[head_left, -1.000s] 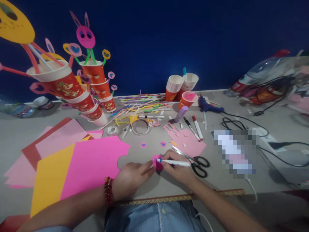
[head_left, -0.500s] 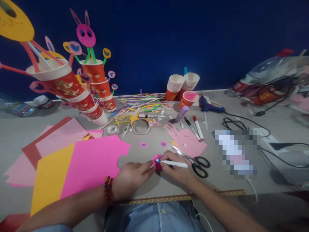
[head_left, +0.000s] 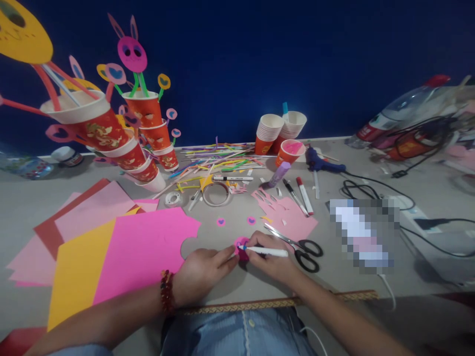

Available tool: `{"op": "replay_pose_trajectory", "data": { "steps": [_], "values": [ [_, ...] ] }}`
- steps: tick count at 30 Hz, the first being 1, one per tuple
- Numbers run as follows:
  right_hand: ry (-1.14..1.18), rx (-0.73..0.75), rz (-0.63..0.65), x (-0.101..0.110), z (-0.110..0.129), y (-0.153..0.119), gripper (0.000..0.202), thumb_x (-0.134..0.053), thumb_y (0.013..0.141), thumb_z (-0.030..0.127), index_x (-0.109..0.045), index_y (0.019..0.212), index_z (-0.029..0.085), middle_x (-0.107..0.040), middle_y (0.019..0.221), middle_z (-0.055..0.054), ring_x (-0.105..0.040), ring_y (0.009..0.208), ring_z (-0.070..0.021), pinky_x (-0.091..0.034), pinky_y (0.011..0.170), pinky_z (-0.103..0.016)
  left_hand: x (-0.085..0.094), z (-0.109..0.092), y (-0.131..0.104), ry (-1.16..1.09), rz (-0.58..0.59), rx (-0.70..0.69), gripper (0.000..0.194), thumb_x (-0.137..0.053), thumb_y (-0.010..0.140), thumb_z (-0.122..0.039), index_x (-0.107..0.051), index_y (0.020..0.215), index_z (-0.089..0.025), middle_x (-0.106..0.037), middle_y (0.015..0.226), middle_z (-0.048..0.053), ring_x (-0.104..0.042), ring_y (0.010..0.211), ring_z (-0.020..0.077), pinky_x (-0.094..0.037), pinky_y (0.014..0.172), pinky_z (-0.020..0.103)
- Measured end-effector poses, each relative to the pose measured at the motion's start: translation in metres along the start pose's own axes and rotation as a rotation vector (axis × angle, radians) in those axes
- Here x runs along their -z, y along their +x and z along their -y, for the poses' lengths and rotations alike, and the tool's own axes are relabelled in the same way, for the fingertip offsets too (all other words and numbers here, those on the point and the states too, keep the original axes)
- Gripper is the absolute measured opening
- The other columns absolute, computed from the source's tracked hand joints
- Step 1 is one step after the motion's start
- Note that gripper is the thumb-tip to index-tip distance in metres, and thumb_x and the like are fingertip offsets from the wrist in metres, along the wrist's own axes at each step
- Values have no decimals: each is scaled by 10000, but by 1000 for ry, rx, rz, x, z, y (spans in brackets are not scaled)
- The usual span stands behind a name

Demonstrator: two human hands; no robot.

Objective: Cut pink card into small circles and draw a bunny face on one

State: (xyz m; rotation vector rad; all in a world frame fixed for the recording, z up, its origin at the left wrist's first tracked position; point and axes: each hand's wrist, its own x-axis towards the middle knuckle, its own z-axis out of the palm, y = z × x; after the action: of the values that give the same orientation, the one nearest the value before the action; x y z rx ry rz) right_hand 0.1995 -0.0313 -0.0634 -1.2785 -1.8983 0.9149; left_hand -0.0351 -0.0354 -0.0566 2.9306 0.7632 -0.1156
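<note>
Grey tabletop [head_left: 230, 287]: right hand [head_left: 269, 257] pinches white marker [head_left: 272, 251], fingers partly hiding pink disc [head_left: 242, 253].

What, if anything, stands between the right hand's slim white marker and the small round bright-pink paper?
Nothing visible: the right hand holds the white marker with its blue tip at the pink paper. The left hand's fingertips are at its left edge; black-handled metal scissors lie aside.

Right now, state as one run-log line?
left hand: fingers at magenta paper disc | right hand: holds white marker, tip at disc | nearby: black-handled scissors
</note>
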Motion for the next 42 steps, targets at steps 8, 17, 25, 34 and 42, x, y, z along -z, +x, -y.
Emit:
{"op": "replay_pose_trajectory", "data": {
  "steps": [8, 17, 25, 34, 42],
  "values": [
    [5, 9, -9, 0, -1, 0, 109, -552, 797, 223, -553, 688, 220, -601, 576, 30, -532, 509, -123, -377, 503, -226, 2, 0, 0, 14, -7, -4, 518, -499, 904, -92, -426, 1413, -159, -528, 1407, 135, -656, 767, 169, -523, 571, 305],
    [10, -1, -19, 0, -1, 0, 102, -551, 769, 211, -542, 668, 221, -601, 574, 29, -518, 505, -121, -382, 500, -224, -2, 0, -1, 6, -19, -2, 498, -500, 928, -122, -423, 1417, -174, -531, 1393, 138, -656, 772, 154, -527, 595, 281],
    [43, -26, -64, 1, 0, -1, 115, -556, 775, 204, -538, 662, 222, -579, 566, 34, -505, 498, -122, -377, 493, -227, -1, 0, 0, 22, 3, -2, 509, -493, 920, -114, -425, 1420, -176, -521, 1416, 138, -650, 761, 158, -516, 578, 282],
    [64, -59, -71, 2, 3, 0, 137, -571, 815, 247, -563, 681, 218, -594, 585, 31, -526, 511, -126, -408, 505, -227, -2, 1, -1, -7, -4, 1, 559, -500, 894, -92, -403, 1439, -170, -509, 1428, 140, -648, 778, 161, -515, 591, 288],
    [22, -21, -47, -1, 1, 0, 114, -561, 788, 220, -544, 676, 220, -598, 571, 37, -515, 498, -116, -380, 496, -220, 0, 0, 0, 14, 12, -3, 542, -492, 901, -103, -410, 1432, -170, -525, 1421, 135, -656, 779, 170, -507, 579, 287]
  ]
}}
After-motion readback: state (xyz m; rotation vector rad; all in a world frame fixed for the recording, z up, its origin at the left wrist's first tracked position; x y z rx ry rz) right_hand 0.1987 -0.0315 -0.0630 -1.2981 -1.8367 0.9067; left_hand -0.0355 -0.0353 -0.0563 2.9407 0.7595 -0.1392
